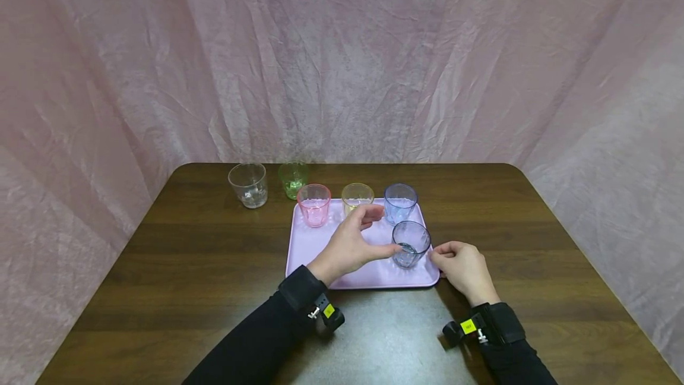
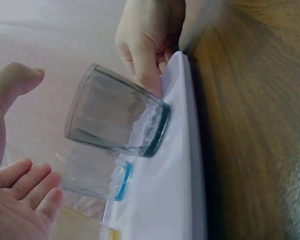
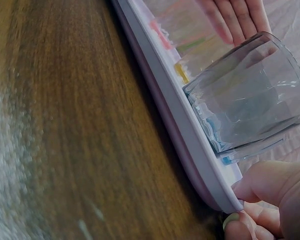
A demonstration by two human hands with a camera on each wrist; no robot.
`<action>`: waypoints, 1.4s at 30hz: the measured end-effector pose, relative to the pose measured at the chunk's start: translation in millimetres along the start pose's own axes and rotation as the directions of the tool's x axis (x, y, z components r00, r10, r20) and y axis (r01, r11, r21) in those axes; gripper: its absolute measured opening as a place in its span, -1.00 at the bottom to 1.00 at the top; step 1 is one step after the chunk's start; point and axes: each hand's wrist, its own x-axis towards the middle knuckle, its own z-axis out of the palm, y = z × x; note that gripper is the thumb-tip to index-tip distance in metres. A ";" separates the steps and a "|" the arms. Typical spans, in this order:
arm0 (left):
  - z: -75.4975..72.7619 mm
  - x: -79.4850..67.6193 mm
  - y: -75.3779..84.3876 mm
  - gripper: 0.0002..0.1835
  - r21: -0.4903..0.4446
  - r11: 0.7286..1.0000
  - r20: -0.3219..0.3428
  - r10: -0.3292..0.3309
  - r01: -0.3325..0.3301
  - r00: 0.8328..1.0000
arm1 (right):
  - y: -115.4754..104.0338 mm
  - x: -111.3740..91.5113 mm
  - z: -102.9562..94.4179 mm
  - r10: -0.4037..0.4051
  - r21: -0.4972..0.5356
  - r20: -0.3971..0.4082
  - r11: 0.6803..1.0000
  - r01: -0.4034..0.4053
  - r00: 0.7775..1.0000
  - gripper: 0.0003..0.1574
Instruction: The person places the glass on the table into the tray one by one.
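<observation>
A lilac tray [image 1: 358, 279] lies on the table with a smoky grey glass [image 1: 411, 245] upright near its right front corner. Over the tray, my left hand [image 1: 351, 246] is held with fingers and thumb spread apart. Its thumb tip overlaps the grey glass in the head view, while the left wrist view shows a gap between them. My right hand [image 1: 464, 269] pinches the tray's right edge near that corner, thumb on the rim and fingers lower down. Behind the grey glass stands a blue glass [image 1: 400, 202]. A yellow glass [image 1: 356, 195], partly behind my left fingers, and a pink glass [image 1: 314, 205] share the tray's back row.
Off the tray, at the back left of the wooden table [image 1: 214, 278], a clear glass [image 1: 248, 185] stands beside a green glass [image 1: 293, 178]. A pinkish curtain [image 1: 342, 64] hangs behind the table's far edge.
</observation>
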 end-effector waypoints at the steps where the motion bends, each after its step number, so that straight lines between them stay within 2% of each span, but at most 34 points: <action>1: -1.8 -0.1 0.4 -0.18 -0.003 1.000 -0.002 0.006 -0.006 1.000 | 0.1 0.0 0.1 0.001 0.000 -0.002 1.000 -0.001 1.000 -0.77; 8: -15.5 0.6 2.5 -0.21 -0.010 0.998 -0.034 0.057 -0.057 0.998 | 0.4 0.5 -0.8 0.002 0.010 0.007 1.000 -0.002 1.000 -0.78; 16: -30.8 0.8 8.1 -0.24 -0.013 0.999 -0.055 0.043 -0.043 0.998 | 1.8 -0.1 -2.2 -0.006 -0.005 0.009 1.000 0.006 1.000 -0.77; 23: -48.6 3.7 13.7 -0.24 -0.038 0.997 -0.081 0.058 -0.061 0.995 | 3.5 -0.2 -3.3 -0.008 0.001 0.009 1.000 0.008 1.000 -0.78; 31: -65.2 -1.0 46.3 -0.31 -0.066 0.993 -0.110 0.089 -0.096 0.990 | 3.7 -0.2 -5.6 -0.009 0.003 0.008 1.000 0.009 1.000 -0.78; 33: -68.5 -1.2 49.4 -0.32 -0.057 0.993 -0.117 0.099 -0.106 0.988 | 3.9 -0.4 -5.9 -0.007 0.002 0.008 1.000 0.007 1.000 -0.78; 37: -75.4 4.0 36.1 -0.30 -0.028 0.996 -0.131 0.085 -0.089 0.988 | 4.6 -0.9 -6.2 -0.001 0.002 0.007 1.000 0.001 1.000 -0.78; 42: -88.0 9.1 20.2 -0.28 -0.021 0.999 -0.155 0.029 -0.033 0.987 | 4.9 -1.4 -6.7 -0.002 0.005 0.003 1.000 0.002 1.000 -0.79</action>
